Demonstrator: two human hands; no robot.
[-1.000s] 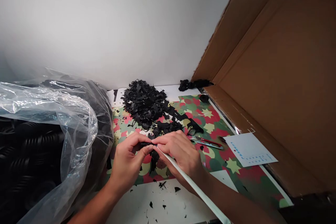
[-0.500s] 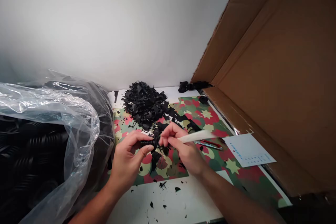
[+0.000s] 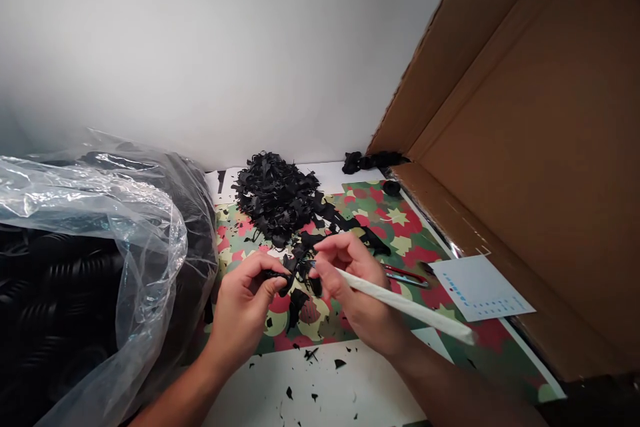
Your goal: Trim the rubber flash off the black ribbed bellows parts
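Note:
My left hand (image 3: 245, 307) pinches a small black rubber part (image 3: 280, 276) between thumb and fingers above the camouflage-patterned mat (image 3: 400, 227). My right hand (image 3: 355, 287) grips a long white tool (image 3: 405, 305) like a pen; its tip sits at the black part and its handle points down to the right. Loose black trimmings (image 3: 303, 263) hang and lie around the part. A heap of black scraps (image 3: 275, 195) lies just behind both hands.
A clear plastic bag (image 3: 95, 260) full of black ribbed parts fills the left side. A large open cardboard box (image 3: 525, 147) stands on the right, with a white paper slip (image 3: 480, 287) at its base. Red-handled snips (image 3: 407, 275) lie on the mat. Black crumbs dot the white table (image 3: 325, 387).
My right hand has swung the white tool: its handle pointed toward me, then rose to the right, and now slants down to the right. The left hand has stayed in place.

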